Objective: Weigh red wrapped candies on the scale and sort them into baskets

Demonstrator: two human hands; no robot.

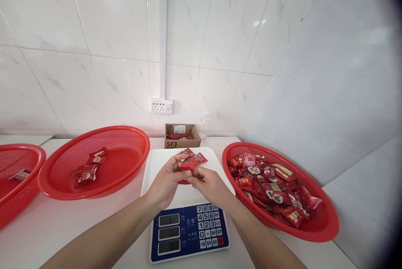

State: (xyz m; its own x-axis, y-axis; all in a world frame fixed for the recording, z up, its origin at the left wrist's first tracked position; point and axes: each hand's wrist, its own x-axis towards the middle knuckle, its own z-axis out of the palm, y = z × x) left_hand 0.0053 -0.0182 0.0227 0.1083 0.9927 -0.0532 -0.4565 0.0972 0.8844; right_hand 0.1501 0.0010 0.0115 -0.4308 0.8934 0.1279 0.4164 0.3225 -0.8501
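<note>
Both hands meet above the white pan point(153, 181) of a digital scale, pinching one small red packet point(187, 166) between them. My left hand point(168, 182) closes on its left side, thumb in front. From the right, my right hand point(209, 180) grips its lower right edge with thumb and fingers. Part of the packet is hidden behind the fingers. Just beyond the hands, more red snack packets point(198, 159) lie on the pan. The scale's blue keypad panel point(190, 231) faces me below the wrists.
A red basket point(326, 227) heaped with red packets stands at the right. To the left, a red colander basket point(122, 168) holds a few packets, with another red basket point(19, 206) beyond it. A small cardboard box point(183, 143) and a clear plastic bottle point(204, 126) stand near the wall.
</note>
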